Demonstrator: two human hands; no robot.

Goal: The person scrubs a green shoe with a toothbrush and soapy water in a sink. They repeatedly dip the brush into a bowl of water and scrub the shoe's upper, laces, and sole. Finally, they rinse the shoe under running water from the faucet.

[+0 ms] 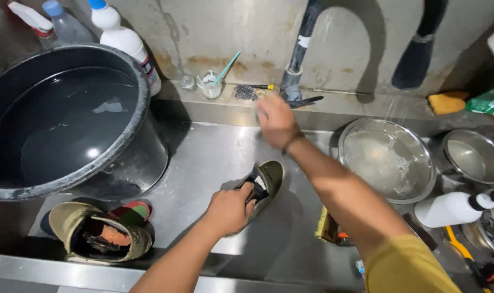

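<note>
Wet steel surface [214,157], carrying black tub [68,119], two olive shoes [268,182] [97,236], steel bowl [387,160], scrub brush [328,228], white bottle [453,209].

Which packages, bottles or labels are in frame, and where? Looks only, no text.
White bottle: back left behind the black tub, blue cap, label strip on its side.
Clear bottle: far back left, blue cap.
White bottle with black cap: lying right, below the steel bowl.
Green packet: right edge, crinkled.

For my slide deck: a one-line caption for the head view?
Left hand grips an olive shoe on a steel counter; right hand reaches toward the back ledge.
</note>
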